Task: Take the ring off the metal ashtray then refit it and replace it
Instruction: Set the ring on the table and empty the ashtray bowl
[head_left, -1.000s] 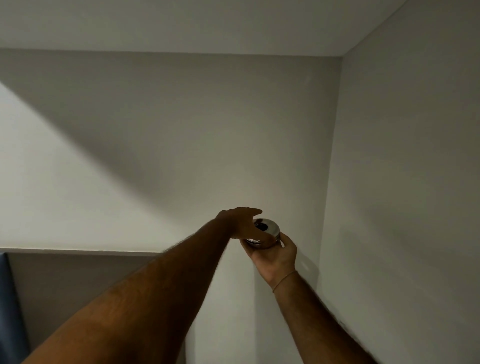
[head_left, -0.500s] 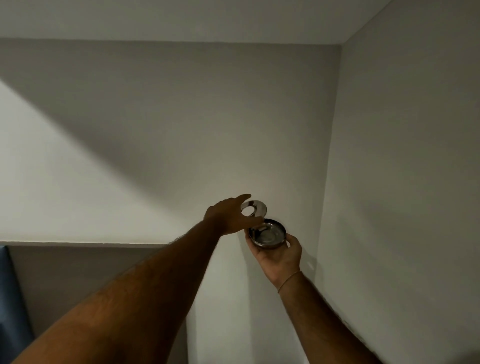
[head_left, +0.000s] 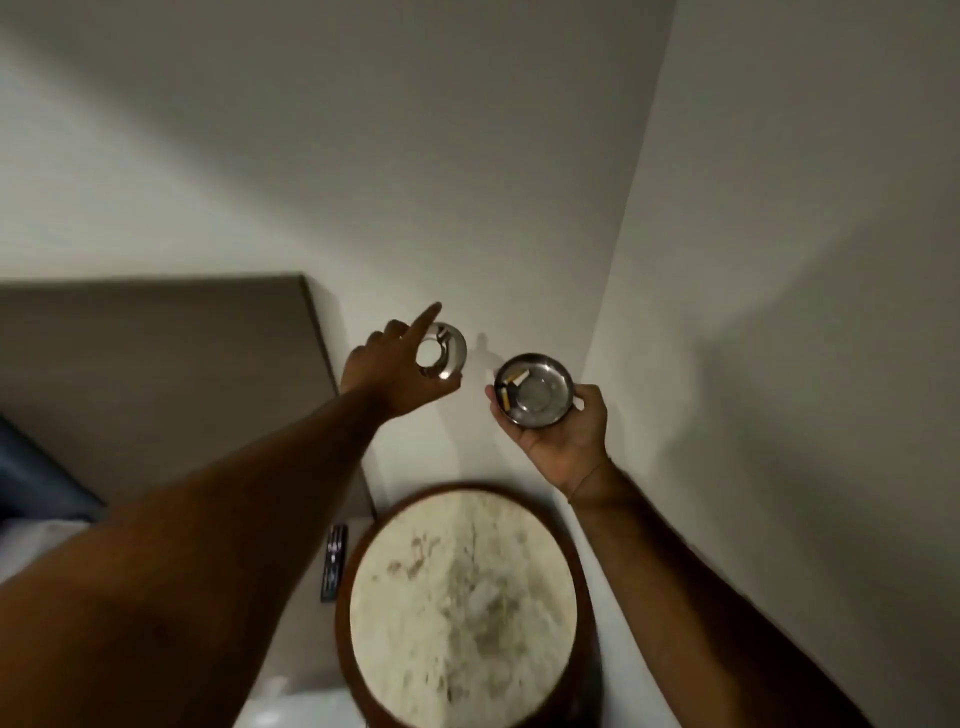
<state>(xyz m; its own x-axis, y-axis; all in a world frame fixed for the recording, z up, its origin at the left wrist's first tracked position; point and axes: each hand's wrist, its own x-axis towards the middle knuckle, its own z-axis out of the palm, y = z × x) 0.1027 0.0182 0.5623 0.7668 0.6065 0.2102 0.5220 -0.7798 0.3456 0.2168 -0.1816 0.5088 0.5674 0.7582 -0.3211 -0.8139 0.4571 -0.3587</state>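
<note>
My left hand (head_left: 387, 371) holds the shiny metal ring (head_left: 451, 352) up in the air, thumb under it and index finger pointing out above it. To its right, my right hand (head_left: 566, 434) cups the round metal ashtray bowl (head_left: 540, 392) from below. The bowl is open on top and has cigarette butts lying in its left side. Ring and bowl are apart, with a hand's width of wall showing between them.
A round table (head_left: 462, 608) with a pale marbled top and dark wooden rim stands below my hands, in the wall corner. A dark remote control (head_left: 334, 564) lies to its left. A brown headboard panel (head_left: 156, 379) is at left.
The ring has come off the bowl and my hands have moved apart sideways. The camera has tilted down, bringing the round table into view.
</note>
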